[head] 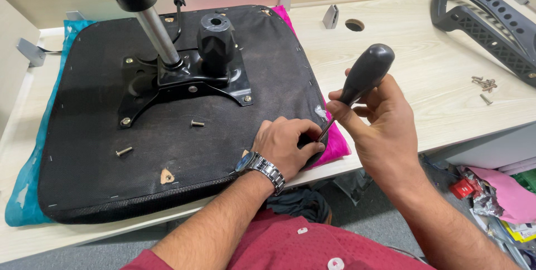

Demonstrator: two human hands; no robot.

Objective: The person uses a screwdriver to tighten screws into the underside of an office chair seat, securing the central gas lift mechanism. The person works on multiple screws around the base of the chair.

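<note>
An upturned office chair seat (111, 158), its underside covered in black fabric, lies flat on a pale wood-grain bench (424, 80). At the seat's near right corner, the right hand (379, 125) holds a screwdriver with a rounded black handle (365, 72). The fingers are wrapped closed around the handle, the thumb along its side, and the thin metal shaft slants down and to the left to the seat's edge. The wrist is bent, with the forearm coming up from the lower right.

The left hand (287, 144) rests palm-down on the same corner of the seat, fingers curled and pinched together right where the screwdriver tip meets the fabric. Whether they grip something small there cannot be told. A silver metal wristwatch (259, 167) sits on the left wrist, and the forearm runs down toward a dark red shirt (296, 245).

Bolted to the middle of the seat is a black metal mounting plate (184, 83) with a black knob and a shiny steel gas-lift column (159, 35) rising up and to the left. Two loose bolts (197, 123) lie on the black fabric below the plate. Bright pink fabric (338, 141) shows along the seat's right edge, teal fabric (25, 192) along its left.

Farther right on the bench, well apart from the hands, lies a small heap of screws (484, 84). Beyond it, at the far right corner, rests a grey perforated plastic chair armrest (486, 22). Below the bench at the right lies a clutter of pink, red and green wrappers (502, 197).
</note>
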